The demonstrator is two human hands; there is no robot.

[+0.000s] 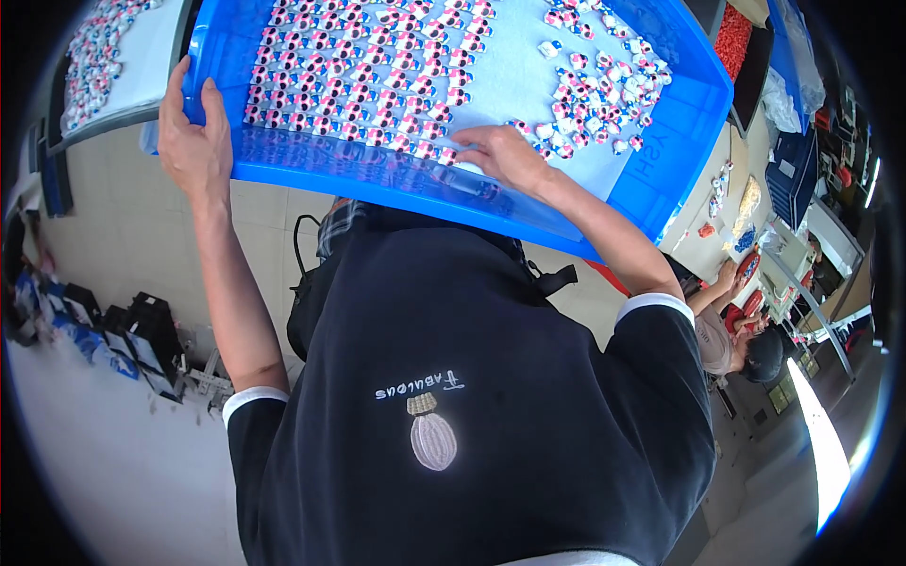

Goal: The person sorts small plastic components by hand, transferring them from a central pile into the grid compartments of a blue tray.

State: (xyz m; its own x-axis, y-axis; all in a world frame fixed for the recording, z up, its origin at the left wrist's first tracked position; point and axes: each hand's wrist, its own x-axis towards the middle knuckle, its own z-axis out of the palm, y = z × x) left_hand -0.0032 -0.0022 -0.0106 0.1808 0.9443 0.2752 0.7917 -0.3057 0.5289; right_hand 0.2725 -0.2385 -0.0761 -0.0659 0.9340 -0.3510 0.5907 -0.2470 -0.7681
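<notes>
A blue plastic tray [311,156] with a white sheet [500,66] lining its bottom is in front of me. Small pink, white and blue figurines [359,71] stand in close rows over its left and middle part. More of them lie in a loose heap [599,104] on the right. My left hand [196,137] grips the tray's left wall near the corner, thumb inside and fingers outside. My right hand [505,156] reaches over the near wall, thumb and fingers pinched at a small figurine [447,156] at the near end of a row. The fingertips partly hide it.
At the far left, another tray [132,80] holds similar small pieces. To the right, another person [731,344] works at a table [703,208] with small parts and plastic bags. A container of red pieces [733,42] stands beyond the tray's right end. Black boxes [151,325] lie at lower left.
</notes>
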